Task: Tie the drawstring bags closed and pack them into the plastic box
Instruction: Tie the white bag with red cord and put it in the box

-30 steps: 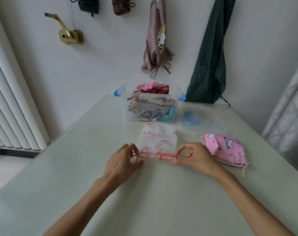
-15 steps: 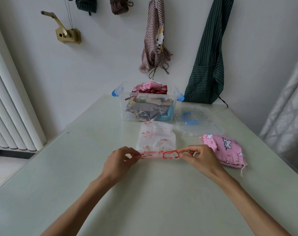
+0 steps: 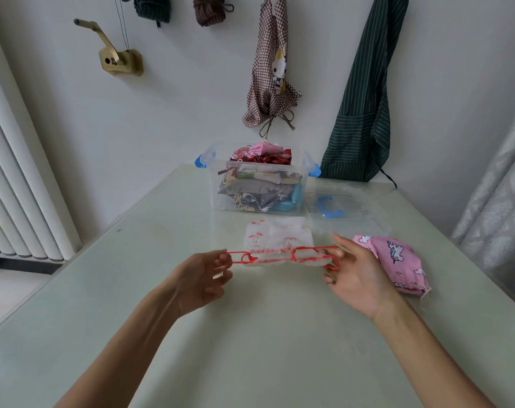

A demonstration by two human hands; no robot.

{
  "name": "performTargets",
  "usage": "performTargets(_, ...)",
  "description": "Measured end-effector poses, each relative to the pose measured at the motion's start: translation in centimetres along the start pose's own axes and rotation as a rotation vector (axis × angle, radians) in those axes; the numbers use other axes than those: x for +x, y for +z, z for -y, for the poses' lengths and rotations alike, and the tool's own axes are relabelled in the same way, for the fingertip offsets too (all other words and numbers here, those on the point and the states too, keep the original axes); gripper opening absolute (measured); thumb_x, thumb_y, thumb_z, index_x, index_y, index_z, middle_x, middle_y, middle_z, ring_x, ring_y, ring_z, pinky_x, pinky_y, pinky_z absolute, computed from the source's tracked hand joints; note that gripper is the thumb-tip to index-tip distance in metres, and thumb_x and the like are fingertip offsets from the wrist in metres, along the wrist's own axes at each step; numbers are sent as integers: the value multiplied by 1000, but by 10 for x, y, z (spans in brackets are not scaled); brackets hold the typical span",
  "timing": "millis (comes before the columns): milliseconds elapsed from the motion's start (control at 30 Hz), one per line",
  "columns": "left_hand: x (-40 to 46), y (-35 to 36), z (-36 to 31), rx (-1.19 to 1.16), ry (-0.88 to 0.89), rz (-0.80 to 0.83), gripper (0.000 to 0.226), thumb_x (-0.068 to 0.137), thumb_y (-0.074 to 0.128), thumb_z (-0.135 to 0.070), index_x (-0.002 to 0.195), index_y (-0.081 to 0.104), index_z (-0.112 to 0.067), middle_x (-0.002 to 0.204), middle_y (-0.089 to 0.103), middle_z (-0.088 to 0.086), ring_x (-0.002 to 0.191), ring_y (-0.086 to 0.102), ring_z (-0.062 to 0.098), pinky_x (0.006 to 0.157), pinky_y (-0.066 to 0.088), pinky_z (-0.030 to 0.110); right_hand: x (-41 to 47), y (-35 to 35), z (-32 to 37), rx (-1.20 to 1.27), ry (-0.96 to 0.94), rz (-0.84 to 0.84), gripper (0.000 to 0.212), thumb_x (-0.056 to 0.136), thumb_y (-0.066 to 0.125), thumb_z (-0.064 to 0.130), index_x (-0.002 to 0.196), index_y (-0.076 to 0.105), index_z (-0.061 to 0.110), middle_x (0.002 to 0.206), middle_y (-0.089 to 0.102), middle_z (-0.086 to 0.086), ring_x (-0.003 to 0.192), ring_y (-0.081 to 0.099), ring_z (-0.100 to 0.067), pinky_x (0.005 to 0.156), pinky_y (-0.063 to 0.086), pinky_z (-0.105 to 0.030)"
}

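Note:
A white drawstring bag with pink flamingo print (image 3: 278,237) lies on the pale green table (image 3: 250,334), its mouth toward me and gathered by a red drawstring (image 3: 312,251). My left hand (image 3: 202,278) pinches the left loop of the red drawstring. My right hand (image 3: 358,272) holds the right loop, which passes round its fingers. Both loops are stretched outward. A pink unicorn-print bag (image 3: 396,265) rests just right of my right hand. The clear plastic box (image 3: 257,179) with blue latches stands behind, piled with cloth bags.
The box's clear lid (image 3: 343,210) with a blue handle lies to the right of the box. Aprons hang on the wall behind. White radiator-like slats stand at the left and a grey curtain at the right.
Both hands have moved apart, pulling the red loops outward. The bag's mouth has bunched up tighter between them.

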State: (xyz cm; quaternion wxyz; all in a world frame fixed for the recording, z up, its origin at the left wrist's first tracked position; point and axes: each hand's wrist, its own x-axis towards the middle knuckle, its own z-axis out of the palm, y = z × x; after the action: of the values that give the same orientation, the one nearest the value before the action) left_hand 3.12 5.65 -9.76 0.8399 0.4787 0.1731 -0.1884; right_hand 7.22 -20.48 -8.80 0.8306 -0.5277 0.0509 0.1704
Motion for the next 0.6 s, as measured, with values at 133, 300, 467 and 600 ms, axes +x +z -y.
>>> performTargets(133,2,2,0,-126,-41,60,29,83,60,-28,57,52,-18,69,54,-3,56,46,8,33,19,16,0,1,-3,87,-18,-40,27,72,64,34,58,45,22,58,43,8,50,36,-10,52,19,-26)
performTargets(300,3,13,5,-126,-7,79,30,83,52,-28,57,42,-18,51,33,-8,31,25,5,40,8,18,-2,7,0,166,-50,-120,52,80,64,31,41,29,23,39,30,7,35,29,-7,42,24,-20)
performTargets(467,1,27,-4,534,180,-225,43,85,45,-37,48,28,-24,44,29,-9,40,18,10,43,13,24,-7,1,10,-480,-115,-238,56,88,57,38,44,28,20,36,22,8,31,25,-7,40,20,-21)
performTargets(600,4,24,2,722,290,-323,42,88,46,-31,50,33,-21,41,38,-8,41,25,10,45,18,24,-8,-7,7,-763,-165,-265,52,93,53,29,47,37,13,35,38,4,28,36,-5,35,26,-12)
